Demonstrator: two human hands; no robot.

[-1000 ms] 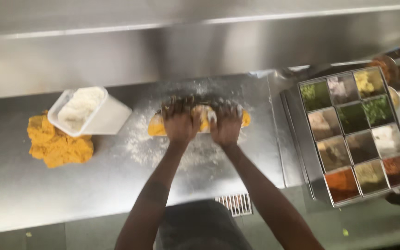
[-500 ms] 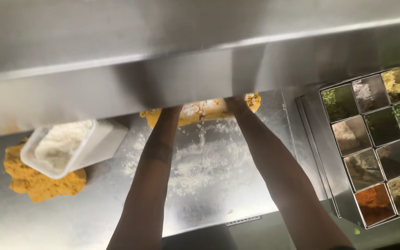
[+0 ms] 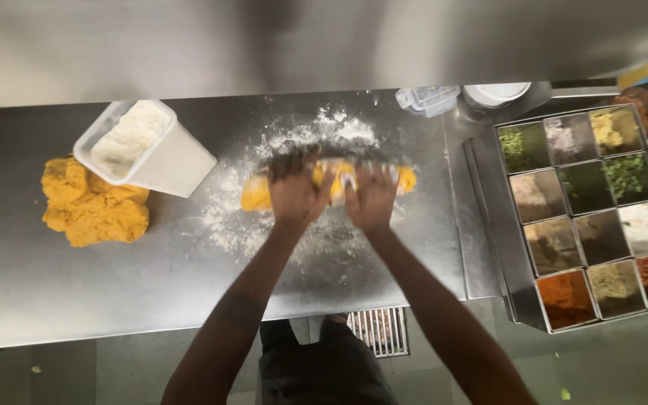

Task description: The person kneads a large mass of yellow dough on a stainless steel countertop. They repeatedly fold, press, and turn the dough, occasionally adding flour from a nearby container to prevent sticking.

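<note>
Head view, the only one I have: both hands lie flat, palms down, on a yellow dough log (image 3: pixel 331 184) near the middle of the steel counter (image 3: pixel 76 285), left hand (image 3: pixel 294 191) and right hand (image 3: pixel 373 195) side by side, fingers spread over it rather than closed round it. The log already runs long, its ends showing on either side of the hands, with loose flour (image 3: pixel 316 135) scattered around it, so I judge the rolling well under way. A large dough lump (image 3: pixel 91 206) sits untouched at the left, touching a white flour tub (image 3: pixel 144 150); much remains unshaped. The log's middle is hidden under the palms. A spice tray (image 3: pixel 590 214) stands at the right; objects beyond it are cut off and blurred.
</note>
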